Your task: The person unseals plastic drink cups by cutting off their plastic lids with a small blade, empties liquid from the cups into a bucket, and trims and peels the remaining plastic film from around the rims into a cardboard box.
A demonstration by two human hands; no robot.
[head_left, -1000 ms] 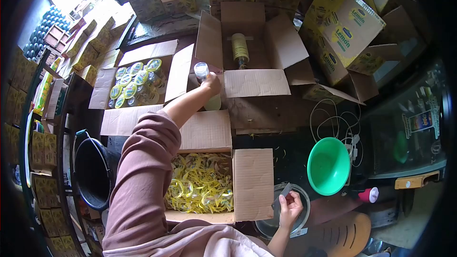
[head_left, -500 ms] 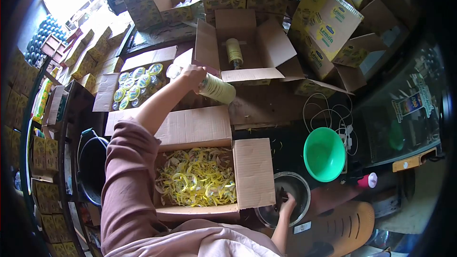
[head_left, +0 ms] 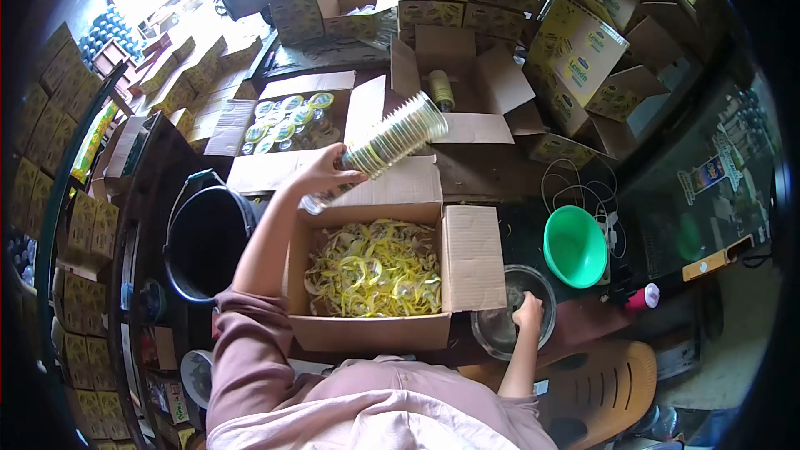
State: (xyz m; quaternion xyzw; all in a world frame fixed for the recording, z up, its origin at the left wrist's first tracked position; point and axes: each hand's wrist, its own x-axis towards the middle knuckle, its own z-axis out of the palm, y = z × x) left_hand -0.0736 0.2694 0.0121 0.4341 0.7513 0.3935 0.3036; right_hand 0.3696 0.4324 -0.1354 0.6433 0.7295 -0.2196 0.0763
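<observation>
My left hand (head_left: 327, 173) is wrapped round the lower end of a long stack of nested clear plastic cups (head_left: 400, 135). The stack slants up to the right above an open cardboard box (head_left: 371, 333) full of curly yellow plastic strips (head_left: 375, 267). Over on the right, my right hand (head_left: 527, 314) reaches into a round metal bowl (head_left: 553, 317), its fingers closed. Whatever those fingers hold is too small or hidden to make out. Beyond the stack, another open carton (head_left: 475, 127) contains a second cup stack (head_left: 442, 92).
Yellow-rimmed cups (head_left: 283, 121) fill a carton at back left. A black bucket (head_left: 208, 242) stands left of the strips box. On the right are a green bowl (head_left: 575, 246), white cables (head_left: 575, 175) and an orange plastic chair (head_left: 604, 383). Lemon-print cartons (head_left: 579, 54) are piled behind.
My left hand has swung the cup stack toward me, and its far end now points up to the right. My right hand stays in the metal bowl. The camera view has shifted.
</observation>
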